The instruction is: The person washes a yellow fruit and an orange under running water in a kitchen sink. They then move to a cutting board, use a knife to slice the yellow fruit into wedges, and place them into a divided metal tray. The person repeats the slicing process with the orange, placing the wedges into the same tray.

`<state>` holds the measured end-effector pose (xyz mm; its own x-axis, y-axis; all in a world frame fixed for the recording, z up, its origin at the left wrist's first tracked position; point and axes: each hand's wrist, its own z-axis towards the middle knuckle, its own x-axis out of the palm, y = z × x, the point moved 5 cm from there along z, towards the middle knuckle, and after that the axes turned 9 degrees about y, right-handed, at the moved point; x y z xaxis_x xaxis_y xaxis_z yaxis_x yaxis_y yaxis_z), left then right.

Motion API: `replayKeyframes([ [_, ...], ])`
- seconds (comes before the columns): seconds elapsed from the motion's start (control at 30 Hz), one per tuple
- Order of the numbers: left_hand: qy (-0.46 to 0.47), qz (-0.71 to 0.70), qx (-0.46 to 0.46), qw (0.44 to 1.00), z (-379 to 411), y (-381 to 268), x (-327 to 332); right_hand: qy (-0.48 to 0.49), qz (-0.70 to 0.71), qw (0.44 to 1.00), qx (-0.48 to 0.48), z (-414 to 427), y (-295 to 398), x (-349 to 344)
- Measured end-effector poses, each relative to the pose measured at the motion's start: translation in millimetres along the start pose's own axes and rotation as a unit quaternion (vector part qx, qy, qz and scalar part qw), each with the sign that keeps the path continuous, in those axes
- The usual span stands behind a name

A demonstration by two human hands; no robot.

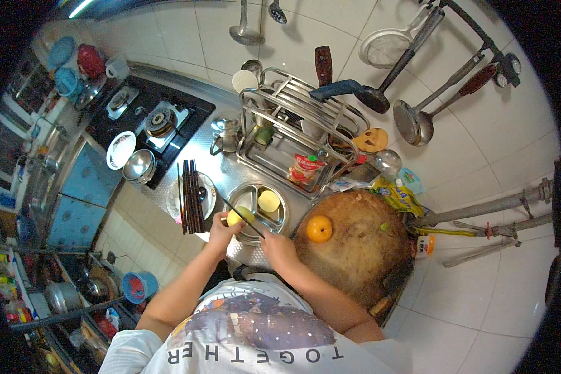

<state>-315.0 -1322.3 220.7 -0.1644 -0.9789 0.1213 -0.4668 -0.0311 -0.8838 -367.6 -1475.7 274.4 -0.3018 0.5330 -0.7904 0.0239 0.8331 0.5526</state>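
My left hand (221, 234) grips a pale yellow-green piece of fruit (241, 215) above the left side of a divided steel tray (280, 223). A knife (232, 205) is in my right hand (276, 248), its dark, narrow blade lying across the fruit. Whether the edge has entered the flesh, I cannot tell. Another pale yellow cut piece (269, 201) rests in the tray's right compartment. On the round wooden chopping board (355, 262) to the right sits a whole orange-coloured fruit (319, 229), with a small green scrap (384, 226) farther right.
Left of the tray, dark chopsticks (191, 196) lie across a plate (172, 198). A steel rack (290, 98) stands behind, holding a red packet (306, 168). Steel bowls (139, 164) are beside the gas hob (161, 122). Pipes (486, 210) run along the right wall; ladles (413, 124) hang above.
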Motion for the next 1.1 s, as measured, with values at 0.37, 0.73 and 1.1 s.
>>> replayKeyframes([
  [0.37, -0.016, 0.107, -0.028, 0.994, 2, 16, 10, 0.048, 0.062, 0.994, 0.080, 12, -6, 19],
  [0.73, 0.018, 0.231, 0.126, 0.965, 8, 15, 9, 0.021, 0.115, 0.989, 0.096, 32, -22, 48],
  [1.1, 0.130, -0.226, -0.133, 0.956, 10, 11, 10, -0.043, 0.225, 0.968, 0.106, 20, -57, 48],
])
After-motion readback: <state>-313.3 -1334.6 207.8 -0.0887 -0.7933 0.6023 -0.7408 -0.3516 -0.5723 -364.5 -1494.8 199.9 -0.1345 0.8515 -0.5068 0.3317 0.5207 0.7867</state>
